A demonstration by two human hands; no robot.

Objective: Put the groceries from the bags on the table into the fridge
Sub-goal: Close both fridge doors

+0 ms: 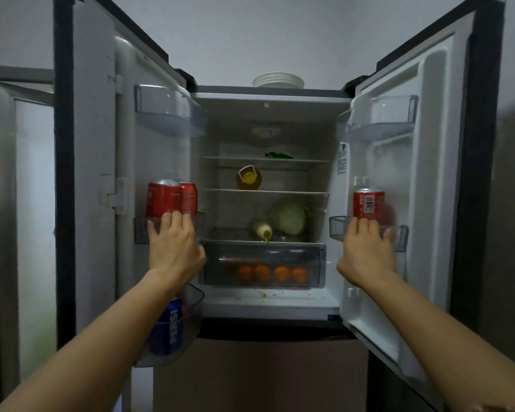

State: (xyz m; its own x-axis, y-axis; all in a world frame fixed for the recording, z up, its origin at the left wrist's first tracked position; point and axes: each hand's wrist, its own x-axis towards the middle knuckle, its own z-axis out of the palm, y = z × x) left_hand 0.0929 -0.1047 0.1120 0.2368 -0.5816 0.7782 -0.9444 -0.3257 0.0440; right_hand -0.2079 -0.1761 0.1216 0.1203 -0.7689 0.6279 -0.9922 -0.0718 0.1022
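Observation:
The fridge point(268, 304) stands with both doors swung wide. Two red cans point(164, 199) stand in the left door's middle bin point(140, 230). My left hand point(174, 248) lies against that bin's front, fingertips touching the cans' bases and thumb held low and apart. One red can point(368, 203) stands in the right door's middle bin point(338, 228). My right hand point(367, 254) rests on this bin's front, fingers reaching the can's base and thumb apart. Neither hand wraps round a can.
A blue Pepsi can point(168, 331) sits in the lower left door bin. Inside are a yellow bottle point(249, 177), a cabbage point(289, 217), a white radish point(262, 230), a green item point(278, 156) and several oranges point(268, 273) in the drawer. White bowls point(278, 80) sit on top.

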